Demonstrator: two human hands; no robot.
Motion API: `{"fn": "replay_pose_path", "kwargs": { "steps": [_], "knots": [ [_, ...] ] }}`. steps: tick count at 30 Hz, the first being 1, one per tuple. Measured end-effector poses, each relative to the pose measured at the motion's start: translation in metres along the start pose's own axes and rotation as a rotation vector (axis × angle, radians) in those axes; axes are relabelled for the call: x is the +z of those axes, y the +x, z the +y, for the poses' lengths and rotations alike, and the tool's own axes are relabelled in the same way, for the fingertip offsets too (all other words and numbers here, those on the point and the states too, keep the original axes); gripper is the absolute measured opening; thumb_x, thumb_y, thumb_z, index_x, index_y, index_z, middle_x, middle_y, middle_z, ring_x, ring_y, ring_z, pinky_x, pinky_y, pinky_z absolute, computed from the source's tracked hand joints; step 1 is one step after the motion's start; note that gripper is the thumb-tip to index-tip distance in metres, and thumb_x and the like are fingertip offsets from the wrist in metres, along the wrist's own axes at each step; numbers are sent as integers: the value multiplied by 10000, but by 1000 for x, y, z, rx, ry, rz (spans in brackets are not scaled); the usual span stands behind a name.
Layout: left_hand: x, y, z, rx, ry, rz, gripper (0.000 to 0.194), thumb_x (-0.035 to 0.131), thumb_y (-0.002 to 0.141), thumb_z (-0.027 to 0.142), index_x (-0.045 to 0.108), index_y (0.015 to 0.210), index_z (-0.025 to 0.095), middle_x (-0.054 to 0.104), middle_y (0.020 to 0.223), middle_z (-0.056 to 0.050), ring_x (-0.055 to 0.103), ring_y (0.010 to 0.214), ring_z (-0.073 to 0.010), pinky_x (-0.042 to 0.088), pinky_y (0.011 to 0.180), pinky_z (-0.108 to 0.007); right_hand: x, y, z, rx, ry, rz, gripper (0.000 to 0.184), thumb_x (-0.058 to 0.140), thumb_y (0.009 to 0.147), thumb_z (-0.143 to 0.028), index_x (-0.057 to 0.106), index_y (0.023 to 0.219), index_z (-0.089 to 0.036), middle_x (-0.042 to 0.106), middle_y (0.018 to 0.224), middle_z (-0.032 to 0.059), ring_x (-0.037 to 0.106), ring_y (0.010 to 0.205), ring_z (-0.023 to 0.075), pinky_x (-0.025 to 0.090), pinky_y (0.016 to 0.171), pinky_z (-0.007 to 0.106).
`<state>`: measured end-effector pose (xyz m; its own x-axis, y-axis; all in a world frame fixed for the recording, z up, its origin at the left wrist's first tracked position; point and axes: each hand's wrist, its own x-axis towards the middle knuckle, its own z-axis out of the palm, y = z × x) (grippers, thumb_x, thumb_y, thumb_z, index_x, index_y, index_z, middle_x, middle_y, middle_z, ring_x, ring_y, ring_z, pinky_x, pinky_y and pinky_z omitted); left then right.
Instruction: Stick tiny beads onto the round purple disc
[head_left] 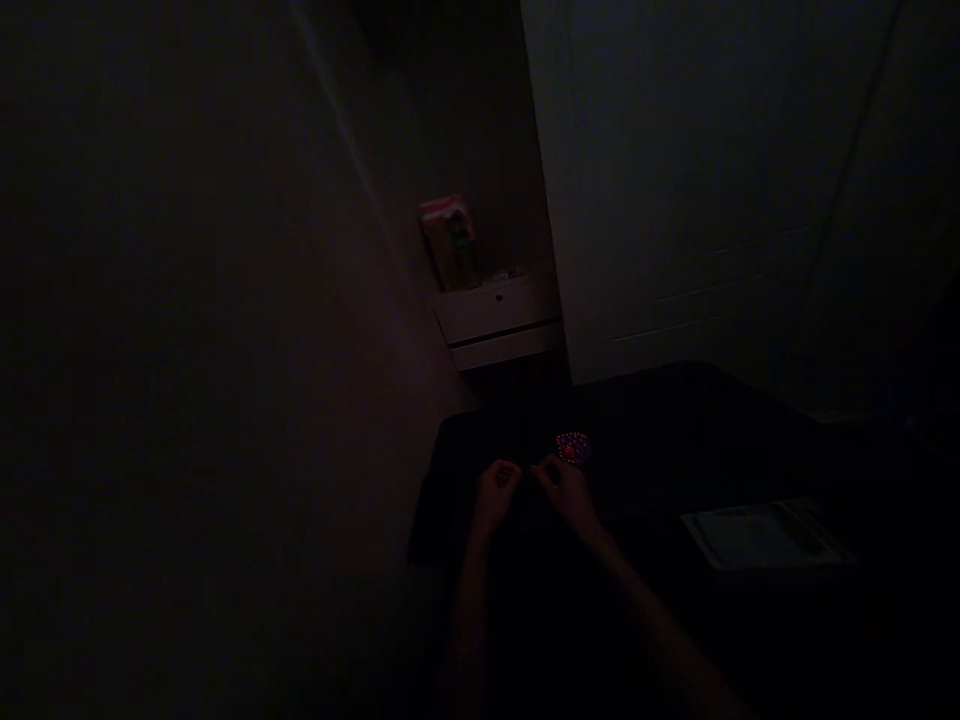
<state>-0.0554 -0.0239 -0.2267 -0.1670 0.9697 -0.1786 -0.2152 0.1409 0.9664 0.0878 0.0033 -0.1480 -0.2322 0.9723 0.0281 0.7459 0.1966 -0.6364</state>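
The room is very dark. My left hand [495, 492] is above a black surface [645, 440], its fingers curled together in a pinch. A short gap to its right, my right hand [568, 492] is also closed, with its fingertips pointing towards the left hand. Whatever the fingers hold, if anything, is too small and dark to make out. Just beyond the right hand lies a small round purplish disc [574, 446] with rings of bright pinkish dots and an orange-red middle. The right fingers partly overlap its near edge.
A pale flat rectangular packet or sheet [765, 536] lies to the right. Further back stands a white drawer unit [502, 315] bearing a red-topped box or bag [448, 240]. A wall [262, 330] runs along the left, and a pale panel [675, 180] rises behind.
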Motion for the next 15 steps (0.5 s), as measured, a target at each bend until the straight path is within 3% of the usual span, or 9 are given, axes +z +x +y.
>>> {"fn": "replay_pose_path", "kwargs": {
  "steps": [4, 8, 15],
  "knots": [
    [6, -11, -2, -6, -11, 6, 243, 691, 806, 364, 693, 890, 136, 705, 863, -74, 644, 808, -190, 479, 766, -296, -6, -12, 4, 7, -44, -28, 342, 532, 931, -458, 607, 762, -170, 648, 754, 53, 582, 698, 177, 385, 680, 293],
    [-3, -20, 9, 6, -11, 9, 263, 682, 803, 386, 697, 893, 140, 706, 861, -75, 636, 788, -185, 479, 744, -294, -8, -17, -8, 7, -30, -60, 331, 487, 947, -427, 664, 857, -162, 688, 862, 82, 619, 802, 207, 411, 745, 311],
    [-6, -28, 8, 13, -18, 2, 270, 676, 798, 390, 696, 891, 138, 709, 858, -78, 647, 800, -193, 486, 758, -304, -8, -25, -17, -1, -20, -79, 322, 382, 967, -340, 632, 894, -149, 658, 793, 84, 598, 712, 182, 415, 672, 287]
  ]
}}
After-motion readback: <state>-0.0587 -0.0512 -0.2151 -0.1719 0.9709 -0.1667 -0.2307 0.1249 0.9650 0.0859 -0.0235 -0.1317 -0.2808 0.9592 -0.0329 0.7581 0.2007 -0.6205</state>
